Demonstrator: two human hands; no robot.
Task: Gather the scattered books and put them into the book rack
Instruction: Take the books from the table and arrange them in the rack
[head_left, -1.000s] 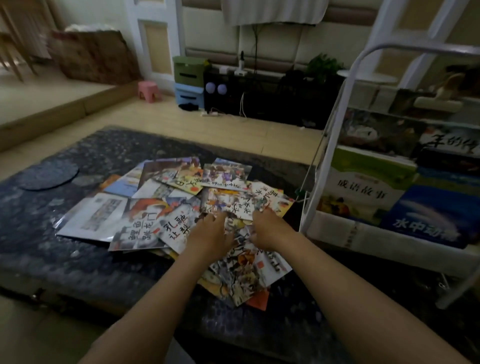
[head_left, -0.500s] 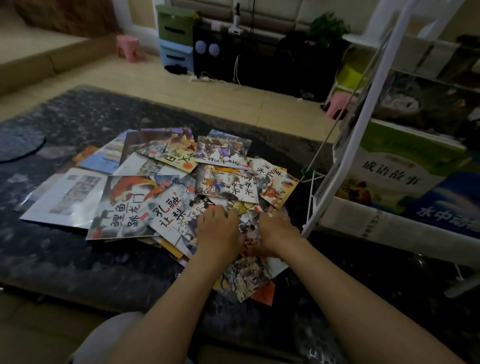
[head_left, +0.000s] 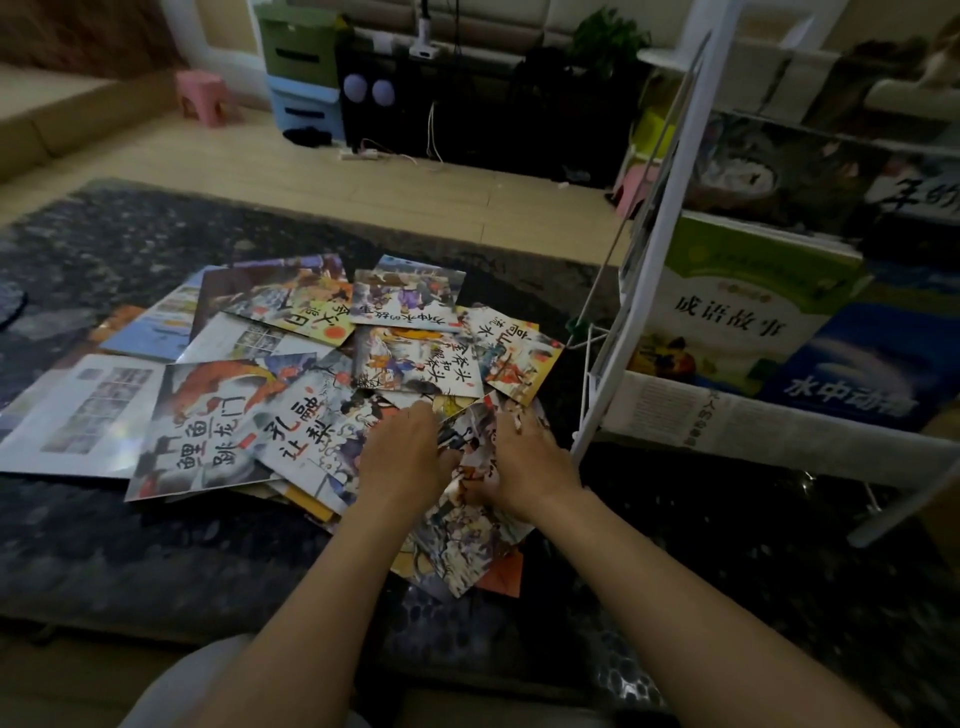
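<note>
Several thin picture books (head_left: 291, 384) lie fanned in an overlapping heap on a dark speckled table (head_left: 156, 545). Both my hands are on the near right end of the heap. My left hand (head_left: 405, 457) and my right hand (head_left: 524, 467) lie close together, fingers curled over a colourful picture book (head_left: 467, 540) whose far edge bends up between them. A white wire book rack (head_left: 670, 208) stands just right of my right hand, on the table. It holds a green book (head_left: 727, 312), a blue book (head_left: 872, 374) and others above.
Beyond the table is wooden floor with a pink stool (head_left: 200, 98), green and blue drawer boxes (head_left: 301, 67), a black cabinet (head_left: 467, 98) and a power strip (head_left: 358, 154). The rack's white legs (head_left: 904, 499) reach over the table's right side.
The view has dropped and drawn closer to the heap. My hands have slid a little nearer to me and closed in on the same book.
</note>
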